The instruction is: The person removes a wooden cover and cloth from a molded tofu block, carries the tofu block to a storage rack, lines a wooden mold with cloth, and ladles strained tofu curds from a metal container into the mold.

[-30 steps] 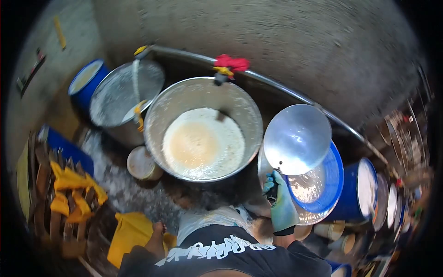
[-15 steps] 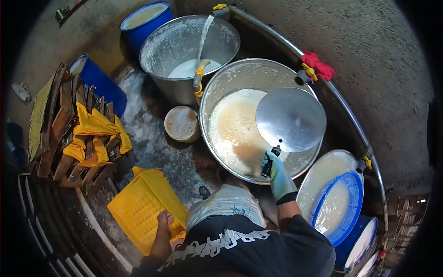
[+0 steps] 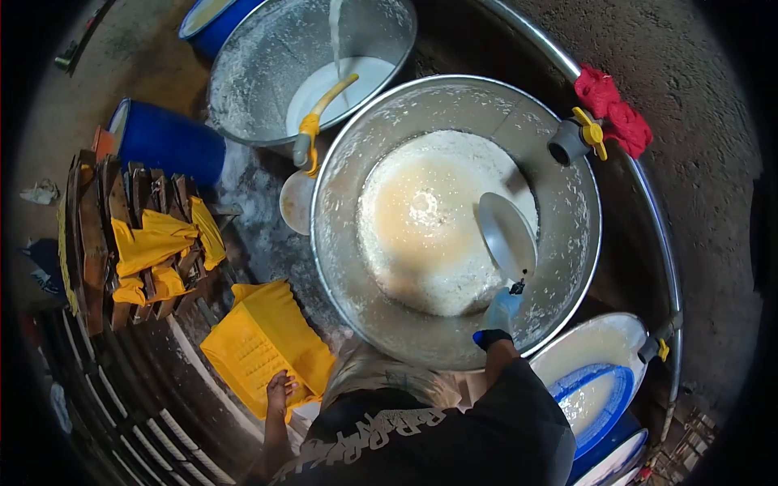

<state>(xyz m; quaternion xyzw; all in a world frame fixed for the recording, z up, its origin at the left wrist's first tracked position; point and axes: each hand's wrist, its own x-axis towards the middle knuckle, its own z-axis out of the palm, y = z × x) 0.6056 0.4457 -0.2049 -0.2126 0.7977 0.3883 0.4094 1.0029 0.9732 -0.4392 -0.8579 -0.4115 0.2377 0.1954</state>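
Observation:
My gloved right hand [image 3: 501, 312] is wrapped around the dark handle of a wide, shallow metal ladle [image 3: 506, 236]. The ladle is tilted inside a large metal vat [image 3: 334, 162], at the right side of the white, curdled-looking liquid [image 3: 421, 243]. Whether its lower edge touches the surface I cannot tell. Bare and loosely bent, my left hand [image 3: 281, 390] hangs over a crate covered in yellow cloth [image 3: 271, 344], with nothing visible in it.
Behind stands a second metal vat [image 3: 251, 73] with liquid pouring in. A yellow-wrapped hose [image 3: 309, 130] lies between the vats. Wooden frames with yellow cloths [image 3: 158, 243] are at left, near a blue barrel [image 3: 170, 142]. A blue basket [image 3: 624, 389] and a valved pipe [image 3: 652, 202] are right.
My right hand has lowered the ladle into the vat and tipped it from face-up to steeply angled. The view has shifted closer over the vat. My left hand stays by the yellow crate.

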